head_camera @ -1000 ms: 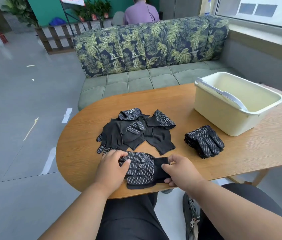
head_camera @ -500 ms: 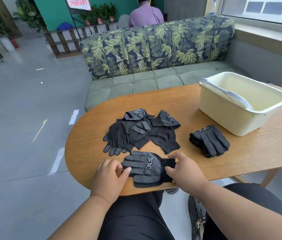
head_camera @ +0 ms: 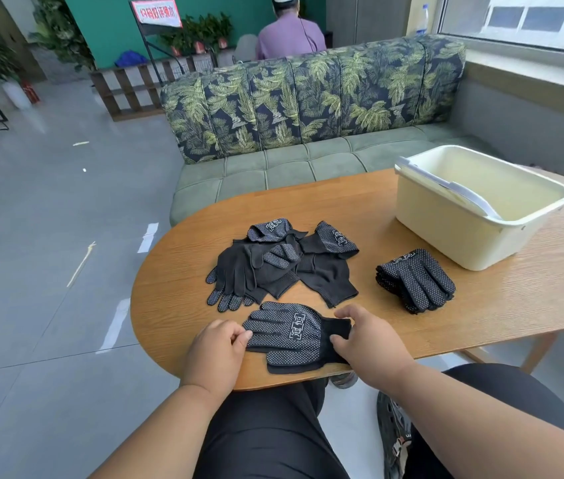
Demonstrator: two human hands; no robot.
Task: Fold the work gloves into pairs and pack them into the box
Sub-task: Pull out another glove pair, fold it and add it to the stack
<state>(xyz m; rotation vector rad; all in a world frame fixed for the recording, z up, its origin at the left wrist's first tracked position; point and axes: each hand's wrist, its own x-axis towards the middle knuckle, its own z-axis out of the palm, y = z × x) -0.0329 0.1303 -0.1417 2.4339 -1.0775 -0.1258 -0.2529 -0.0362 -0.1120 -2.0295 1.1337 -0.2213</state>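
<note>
Lower glove (head_camera: 303, 367) mostly hidden beneath top glove (head_camera: 287, 335).

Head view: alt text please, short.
A person's left hand and right hand hold the ends of a dotted black glove pair at the near edge of a wooden table. Behind lie a loose glove pile, a folded pair and a cream box.

Wood surface (head_camera: 532, 299), oval end toward the grey tiled floor (head_camera: 48, 305). Behind it a green sofa (head_camera: 308, 108) with leaf-print back cushions; past that a person in a purple shirt (head_camera: 289, 38), back to camera. Potted plants (head_camera: 204, 32), red-lettered sign (head_camera: 157, 12) at the teal wall; bottle (head_camera: 421, 19) on the window ledge.
</note>
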